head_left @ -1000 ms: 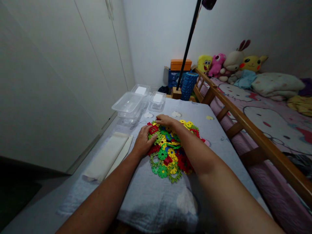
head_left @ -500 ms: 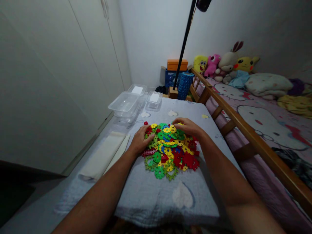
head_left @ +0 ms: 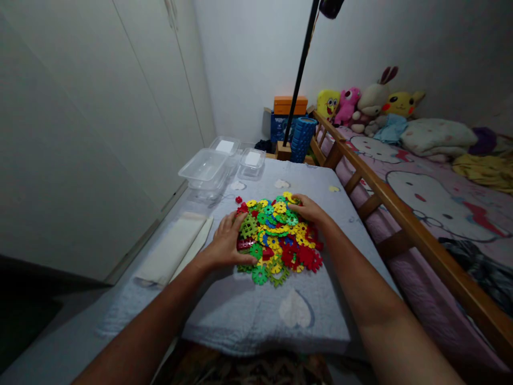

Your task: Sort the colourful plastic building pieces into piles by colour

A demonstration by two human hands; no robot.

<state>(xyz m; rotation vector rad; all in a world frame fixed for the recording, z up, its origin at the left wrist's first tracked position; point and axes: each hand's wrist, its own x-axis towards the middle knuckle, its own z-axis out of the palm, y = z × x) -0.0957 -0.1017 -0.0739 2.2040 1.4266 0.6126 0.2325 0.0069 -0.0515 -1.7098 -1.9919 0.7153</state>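
A heap of plastic snowflake building discs [head_left: 276,235] in red, yellow, green and blue lies on the cloth-covered table [head_left: 248,315]. My left hand [head_left: 228,240] cups the heap's left side, with thumb and fingers spread apart around a lattice-shaped green piece [head_left: 249,226] and a dark red strip [head_left: 245,244]. At the far right edge of the heap, my right hand [head_left: 309,208] rests with its fingers curved over yellow and green discs; its fingertips are partly among the pieces. One small red piece [head_left: 239,199] sits apart beyond the heap's left edge.
Clear plastic boxes [head_left: 204,166] and a smaller lidded one [head_left: 252,159] stand at the back left. A folded cream cloth [head_left: 172,248] lies to the left. Behind the table rises a black lamp pole [head_left: 298,85]. A wooden bed rail [head_left: 395,230] runs along the right.
My left hand has shifted toward me along the heap's left side, its thumb spreading down across the near pieces. My right hand stays at the far right, and the discs near it have moved slightly.
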